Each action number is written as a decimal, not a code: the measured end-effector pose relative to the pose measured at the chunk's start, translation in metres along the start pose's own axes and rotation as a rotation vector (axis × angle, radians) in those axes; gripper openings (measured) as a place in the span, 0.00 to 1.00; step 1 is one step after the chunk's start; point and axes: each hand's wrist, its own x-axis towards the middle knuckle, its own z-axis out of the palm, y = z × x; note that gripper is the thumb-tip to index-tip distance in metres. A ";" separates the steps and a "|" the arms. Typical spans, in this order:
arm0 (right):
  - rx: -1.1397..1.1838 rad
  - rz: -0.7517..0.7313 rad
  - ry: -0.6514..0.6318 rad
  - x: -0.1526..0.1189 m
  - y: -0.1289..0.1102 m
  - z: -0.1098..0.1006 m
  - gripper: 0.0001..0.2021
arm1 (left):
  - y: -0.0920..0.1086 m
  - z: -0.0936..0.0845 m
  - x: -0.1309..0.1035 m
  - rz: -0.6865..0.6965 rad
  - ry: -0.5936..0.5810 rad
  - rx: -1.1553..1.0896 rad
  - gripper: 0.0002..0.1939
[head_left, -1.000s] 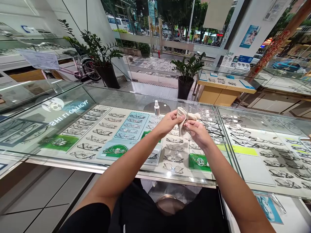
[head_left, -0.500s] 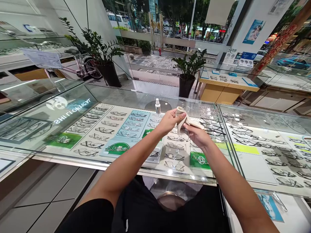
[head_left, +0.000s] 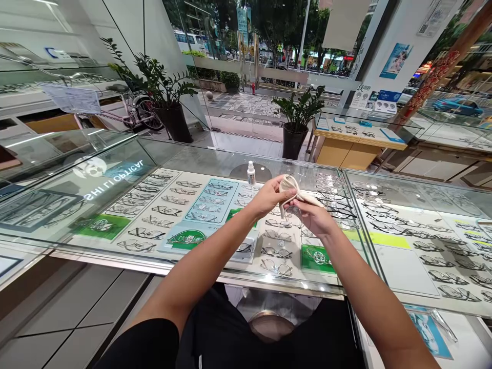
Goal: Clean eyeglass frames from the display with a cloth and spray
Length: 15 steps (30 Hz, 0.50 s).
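Above the glass counter, my left hand (head_left: 269, 196) pinches a cream cleaning cloth (head_left: 289, 188) between thumb and fingers. My right hand (head_left: 315, 217) is closed on the cloth's other side, with part of the fabric lying over its fingers. A thin, clear-looking edge shows just under the cloth, perhaps a pair of glasses, mostly hidden by fabric and fingers. Behind my left hand, a small white spray bottle (head_left: 251, 173) stands upright on the counter top.
The glass display counter (head_left: 200, 154) holds rows of eyeglasses (head_left: 277, 252) under its top, with green cards (head_left: 318, 258) among them. A second display case (head_left: 407, 271) adjoins on the right. Potted plants (head_left: 294, 141) stand beyond the counter. A round stool (head_left: 271, 325) is below me.
Both hands stay together with the cloth, which has shifted and now curls into a rounded fold by my left thumb. The whole view has tilted slightly, moving the scene a little lower.
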 end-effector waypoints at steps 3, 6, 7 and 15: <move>-0.045 0.004 -0.020 -0.001 0.004 0.000 0.17 | -0.004 0.003 0.002 0.038 0.077 0.050 0.27; -0.054 -0.003 -0.028 -0.003 0.000 -0.003 0.17 | -0.001 -0.006 0.003 0.005 0.022 0.070 0.30; -0.041 -0.004 -0.020 -0.003 -0.003 -0.004 0.16 | 0.001 -0.010 0.003 -0.017 -0.017 0.064 0.29; 0.093 -0.008 0.095 0.004 -0.001 -0.001 0.18 | -0.001 0.007 0.001 0.037 0.129 0.024 0.31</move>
